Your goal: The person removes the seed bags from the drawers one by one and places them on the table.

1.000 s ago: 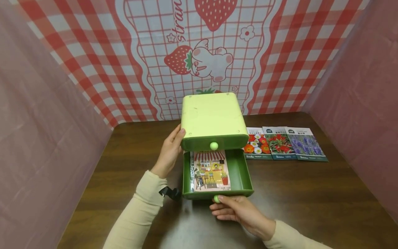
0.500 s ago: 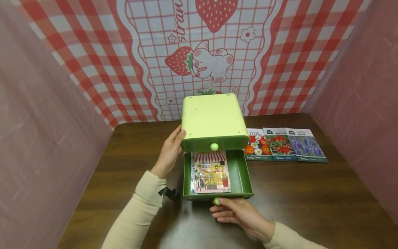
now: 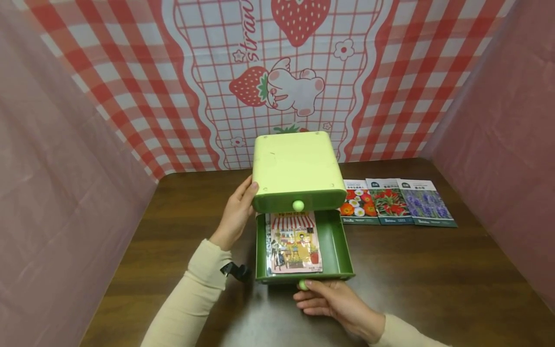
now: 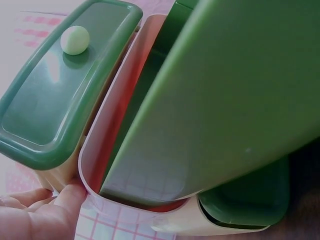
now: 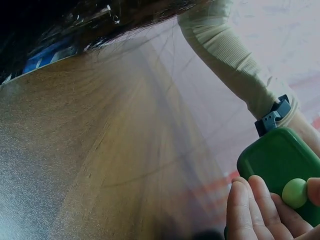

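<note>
Table (image 3: pixel 412 279) is bearing box (image 3: pixel 299 164), left hand (image 3: pixel 233 214) pressing its side. Right hand (image 3: pixel 336 306) is pinching knob (image 3: pixel 302 285), best hold; drawer (image 3: pixel 336 246) is seeming light, stiff

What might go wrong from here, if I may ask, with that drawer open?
The middle drawer extends well out, so it could slide free or tip the drawer unit forward. The right hand pinches only a small round knob, which might slip from its grip. The left hand touches one side only, so the unit might swivel.
</note>
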`<state>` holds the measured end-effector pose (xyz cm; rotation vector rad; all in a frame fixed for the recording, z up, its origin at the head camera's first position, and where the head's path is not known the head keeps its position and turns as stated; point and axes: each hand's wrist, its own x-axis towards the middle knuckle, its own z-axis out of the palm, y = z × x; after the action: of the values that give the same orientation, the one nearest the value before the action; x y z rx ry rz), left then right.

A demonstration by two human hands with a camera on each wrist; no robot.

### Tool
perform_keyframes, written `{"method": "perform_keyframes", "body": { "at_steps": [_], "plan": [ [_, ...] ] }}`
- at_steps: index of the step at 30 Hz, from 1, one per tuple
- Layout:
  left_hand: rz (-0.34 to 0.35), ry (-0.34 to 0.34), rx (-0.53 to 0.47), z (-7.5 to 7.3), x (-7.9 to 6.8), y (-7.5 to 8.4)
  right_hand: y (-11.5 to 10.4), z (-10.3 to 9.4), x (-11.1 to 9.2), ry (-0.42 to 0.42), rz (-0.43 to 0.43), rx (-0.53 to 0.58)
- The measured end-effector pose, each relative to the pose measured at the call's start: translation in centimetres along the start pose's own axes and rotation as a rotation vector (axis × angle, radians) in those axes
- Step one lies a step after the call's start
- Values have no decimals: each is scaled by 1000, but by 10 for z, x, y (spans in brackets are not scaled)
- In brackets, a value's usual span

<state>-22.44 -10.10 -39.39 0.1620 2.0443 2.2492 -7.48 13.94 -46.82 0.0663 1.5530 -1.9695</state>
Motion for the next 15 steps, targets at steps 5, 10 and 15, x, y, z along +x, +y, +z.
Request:
{"method": "perform_keyframes", "body": {
  "at_steps": [5,10,15],
  "plan": [
    [-3,3,-2,0,0,0,-1,0,-2,-16,20,-31],
    [-2,0,-9,0,0,-1,-9,-2,-9,-79,29,-73],
    [4,-2,-7,0,-1,0,-24,-3,-19,-171,-55,-49]
  ]
}}
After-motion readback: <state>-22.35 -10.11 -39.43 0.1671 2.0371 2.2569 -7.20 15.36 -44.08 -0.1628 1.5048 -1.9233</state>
